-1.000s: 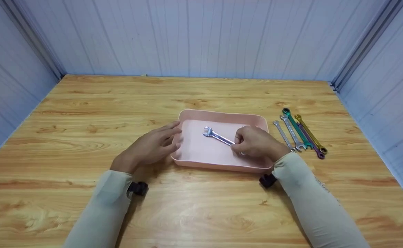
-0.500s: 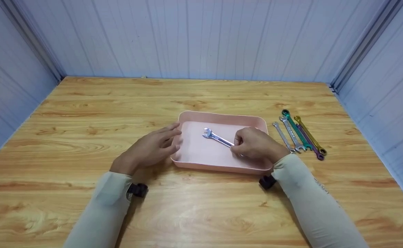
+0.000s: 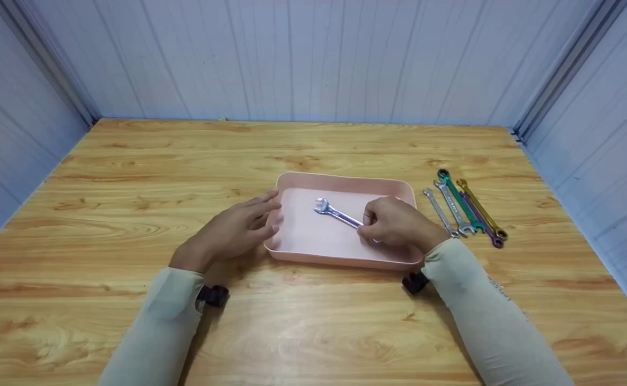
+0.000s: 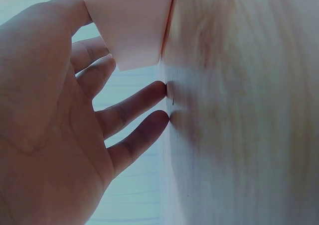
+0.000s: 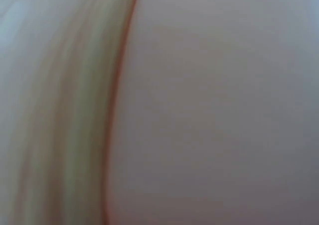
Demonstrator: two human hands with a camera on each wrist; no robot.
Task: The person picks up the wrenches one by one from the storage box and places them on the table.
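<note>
A shallow pink tray (image 3: 313,236) stands mid-table, with a shiny silver open-end wrench (image 3: 336,212) slanting inside it. My right hand (image 3: 396,225) reaches over the tray's right side and pinches the wrench's near end between thumb and fingers; that end is mostly hidden by the hand. At the tray's left wall, my left hand (image 3: 233,230) has its fingers spread and relaxed. In the left wrist view, the thumb and upper fingers of the left hand (image 4: 55,110) meet the tray wall (image 4: 132,26), while two fingertips touch the table. Only the blurred tray wall (image 5: 209,115) fills the right wrist view.
Right of the tray lie several combination wrenches side by side: a small silver one (image 3: 440,211), a larger silver one (image 3: 454,206), then green (image 3: 463,203), purple (image 3: 482,220) and gold (image 3: 482,208). A wooden table (image 3: 157,161) meets pale panel walls (image 3: 313,59) behind and at both sides.
</note>
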